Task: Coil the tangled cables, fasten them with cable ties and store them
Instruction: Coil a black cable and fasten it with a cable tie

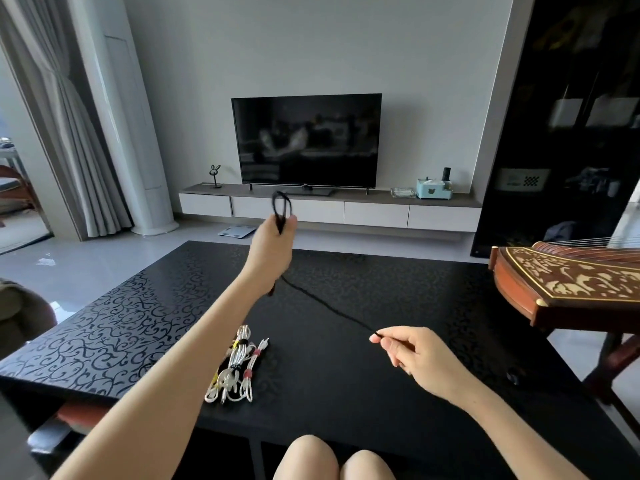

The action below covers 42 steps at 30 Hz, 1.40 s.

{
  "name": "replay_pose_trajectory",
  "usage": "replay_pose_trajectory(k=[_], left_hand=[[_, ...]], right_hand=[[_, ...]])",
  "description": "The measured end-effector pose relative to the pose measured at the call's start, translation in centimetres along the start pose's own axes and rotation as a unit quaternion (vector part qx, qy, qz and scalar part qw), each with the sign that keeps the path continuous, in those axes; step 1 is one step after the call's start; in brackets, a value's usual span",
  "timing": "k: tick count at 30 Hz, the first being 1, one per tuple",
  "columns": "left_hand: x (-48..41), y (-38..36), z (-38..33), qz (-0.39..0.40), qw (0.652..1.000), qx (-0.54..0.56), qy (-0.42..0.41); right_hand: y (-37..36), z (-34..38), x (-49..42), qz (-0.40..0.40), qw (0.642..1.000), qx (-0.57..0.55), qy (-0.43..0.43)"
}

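My left hand [272, 249] is raised over the far side of the black table [121, 323] and grips a black cable [322, 303], with small loops of it sticking up above the fist. The cable runs taut down to my right hand [412, 355], which pinches it between thumb and fingertips above the table's right half. Under my left forearm, near the front edge, lies a bundle of white coiled cables [235, 372] bound with black, yellow and pink ties.
A wooden zither [568, 282] on a stand juts over the table's right edge. Beyond the table are a TV [306, 140] on a low console, a scale on the floor, curtains at left and a dark cabinet at right. My knees show below the table's front edge.
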<state>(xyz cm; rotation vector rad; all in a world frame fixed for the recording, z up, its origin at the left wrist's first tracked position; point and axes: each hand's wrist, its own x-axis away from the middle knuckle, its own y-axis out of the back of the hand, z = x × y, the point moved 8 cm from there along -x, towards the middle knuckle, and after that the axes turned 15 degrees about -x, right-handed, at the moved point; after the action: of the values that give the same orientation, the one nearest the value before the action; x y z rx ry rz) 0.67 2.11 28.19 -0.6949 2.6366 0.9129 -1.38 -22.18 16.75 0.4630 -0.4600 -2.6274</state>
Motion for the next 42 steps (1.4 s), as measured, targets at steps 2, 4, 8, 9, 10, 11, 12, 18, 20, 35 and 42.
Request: replay_pose_trajectory(k=[2,4,8,9,10,11,12,18,20,35,42], left_hand=[[1.1,-2.0,0.2,0.076,0.991,-0.103,-0.032],[2.9,-4.5,0.8,0.175,0.983,-0.046,0.007],[7.3,-8.5,0.9,0.355,0.923,0.114,0.097],[8.1,-9.1,0.8,0.384,0.908,0.134,0.101],[8.9,-9.6,0.6,0.408,0.896,0.148,0.099],[9.4,-9.9,0.4,0.426,0.887,0.152,0.089],[9.8,-10.2,0.4,0.440,0.882,0.151,0.074],[10.5,-10.2,0.1,0.456,0.868,0.192,0.035],[10.3,-10.3,0.8,0.446,0.875,0.182,0.043],[11.3,-11.4,0.4,0.343,0.904,0.249,0.053],[11.1,-11.6,0.8,0.303,0.944,0.128,0.011]], right_hand=[[0.4,3.1,0.0,0.000,0.989,0.122,0.088],[0.5,6.0,-0.4,0.001,0.982,0.132,0.135],[1.2,9.5,-2.3,-0.015,0.972,0.167,0.167],[1.4,9.9,-2.8,-0.022,0.969,0.180,0.168],[1.5,10.1,-3.1,-0.028,0.967,0.193,0.167],[1.7,10.1,-3.5,-0.037,0.966,0.201,0.160],[1.9,10.2,-3.8,-0.048,0.965,0.208,0.153],[2.2,10.3,-4.3,-0.072,0.962,0.223,0.143],[2.3,10.4,-4.2,-0.095,0.947,0.267,0.153],[0.5,6.7,-4.8,-0.005,0.998,-0.045,-0.052],[-0.3,5.1,-4.2,-0.010,0.992,-0.114,-0.050]])
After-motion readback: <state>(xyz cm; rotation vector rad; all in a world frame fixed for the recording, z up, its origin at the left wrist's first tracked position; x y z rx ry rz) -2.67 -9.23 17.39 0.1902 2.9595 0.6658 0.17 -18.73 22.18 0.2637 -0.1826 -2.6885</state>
